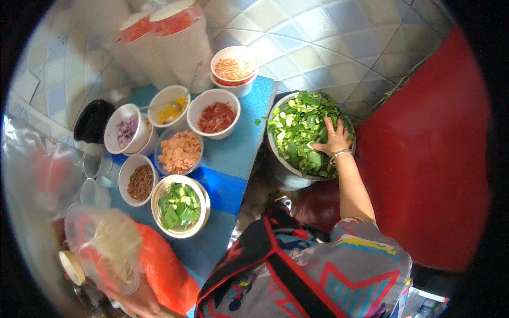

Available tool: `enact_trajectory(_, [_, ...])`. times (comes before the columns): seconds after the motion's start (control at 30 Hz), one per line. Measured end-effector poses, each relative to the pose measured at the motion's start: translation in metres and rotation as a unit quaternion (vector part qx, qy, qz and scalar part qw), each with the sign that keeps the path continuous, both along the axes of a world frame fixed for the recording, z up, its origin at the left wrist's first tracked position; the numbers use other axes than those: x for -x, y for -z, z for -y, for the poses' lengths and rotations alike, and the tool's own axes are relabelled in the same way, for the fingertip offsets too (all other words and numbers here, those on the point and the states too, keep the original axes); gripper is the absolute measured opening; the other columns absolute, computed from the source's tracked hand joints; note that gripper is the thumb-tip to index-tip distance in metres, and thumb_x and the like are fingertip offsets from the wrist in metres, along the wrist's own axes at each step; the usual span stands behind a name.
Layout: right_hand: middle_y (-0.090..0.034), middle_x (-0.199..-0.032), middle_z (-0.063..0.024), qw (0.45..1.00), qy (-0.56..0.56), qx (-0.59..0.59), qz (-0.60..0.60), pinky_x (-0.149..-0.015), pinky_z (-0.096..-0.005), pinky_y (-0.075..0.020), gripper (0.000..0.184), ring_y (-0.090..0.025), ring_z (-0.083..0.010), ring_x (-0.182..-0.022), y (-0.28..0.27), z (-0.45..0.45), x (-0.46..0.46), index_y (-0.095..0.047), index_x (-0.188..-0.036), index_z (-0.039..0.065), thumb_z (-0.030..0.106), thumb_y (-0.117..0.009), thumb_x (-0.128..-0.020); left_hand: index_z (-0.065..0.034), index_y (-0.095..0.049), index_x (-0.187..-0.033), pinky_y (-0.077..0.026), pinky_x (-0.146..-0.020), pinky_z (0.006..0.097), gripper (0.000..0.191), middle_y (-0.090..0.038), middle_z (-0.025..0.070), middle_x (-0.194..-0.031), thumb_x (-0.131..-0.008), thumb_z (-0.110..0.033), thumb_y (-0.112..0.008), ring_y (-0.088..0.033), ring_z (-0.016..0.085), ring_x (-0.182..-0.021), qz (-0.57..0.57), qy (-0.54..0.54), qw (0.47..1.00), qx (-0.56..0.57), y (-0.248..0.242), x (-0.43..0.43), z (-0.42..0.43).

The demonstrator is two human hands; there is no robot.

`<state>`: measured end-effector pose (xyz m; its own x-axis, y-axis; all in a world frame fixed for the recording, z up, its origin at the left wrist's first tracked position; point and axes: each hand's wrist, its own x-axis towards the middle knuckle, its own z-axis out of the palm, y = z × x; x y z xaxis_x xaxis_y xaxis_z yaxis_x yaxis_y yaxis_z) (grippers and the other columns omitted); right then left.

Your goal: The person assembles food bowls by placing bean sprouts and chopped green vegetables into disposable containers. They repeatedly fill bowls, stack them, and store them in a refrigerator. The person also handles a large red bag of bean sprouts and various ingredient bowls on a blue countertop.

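My right hand (336, 138) lies on a heap of chopped leafy greens (302, 127), its fingers spread. The greens fill a white bucket (283, 169) to the brim beside the table. At the lower left my left hand (137, 298) grips a clear plastic tub (73, 222), which is tilted and blurred. Pale shredded strips (113, 242) are inside it; I cannot tell what they are. On the table, between the two hands, a paper bowl (158, 225) holds a smaller portion of chopped greens (179, 204).
Tubs of diced pink meat (181, 152), dark red pieces (216, 117), brown mince (140, 183), purple onion (127, 129) and yellow bits (171, 112) crowd the blue table (224, 159). Stacked paper bowls (181, 47) stand behind. An orange plastic bag (165, 266) lies in front; a red panel (429, 171) rises right.
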<state>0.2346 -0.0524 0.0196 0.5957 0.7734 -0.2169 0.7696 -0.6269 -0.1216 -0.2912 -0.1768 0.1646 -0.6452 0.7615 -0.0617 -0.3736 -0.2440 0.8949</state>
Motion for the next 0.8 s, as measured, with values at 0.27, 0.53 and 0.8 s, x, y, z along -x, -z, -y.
enact_trajectory(0.27, [-0.042,-0.127,-0.0110,0.987,-0.082,-0.136,0.025,-0.091,-0.0455,-0.0420,0.062,-0.041,-0.0344,-0.115,0.044,-0.022,-0.023,-0.054,-0.119,0.023,0.021,-0.077,-0.061,-0.0153,-0.026,-0.142,-0.039,-0.093,0.0503,0.079,-0.023,0.0085,-0.146,-0.084,-0.068,-0.035,-0.028,0.029,-0.130,-0.022,0.319,0.941,0.108,0.027,-0.128,-0.090])
enact_trajectory(0.53, [-0.059,-0.091,-0.0084,0.944,-0.130,-0.302,0.002,-0.074,-0.0396,-0.0496,0.028,-0.059,-0.0303,-0.086,0.043,-0.035,-0.063,-0.065,-0.090,0.016,0.008,-0.072,-0.063,-0.0146,-0.026,-0.139,-0.040,-0.094,0.0404,0.059,-0.033,0.0098,-0.139,-0.093,-0.050,-0.037,-0.039,0.027,-0.124,0.043,0.505,0.847,0.162,0.132,-0.216,-0.159])
enact_trajectory(0.8, [-0.062,-0.091,-0.0109,0.939,-0.114,-0.323,-0.021,-0.073,-0.0380,-0.0486,0.028,-0.060,-0.0318,-0.085,0.008,-0.032,-0.075,-0.064,-0.091,0.011,0.009,-0.073,-0.065,-0.0187,-0.027,-0.137,-0.040,-0.090,0.0517,0.059,-0.032,0.0102,-0.138,-0.090,-0.052,-0.041,-0.036,0.028,-0.126,-0.036,0.514,0.826,0.228,0.149,-0.275,-0.183])
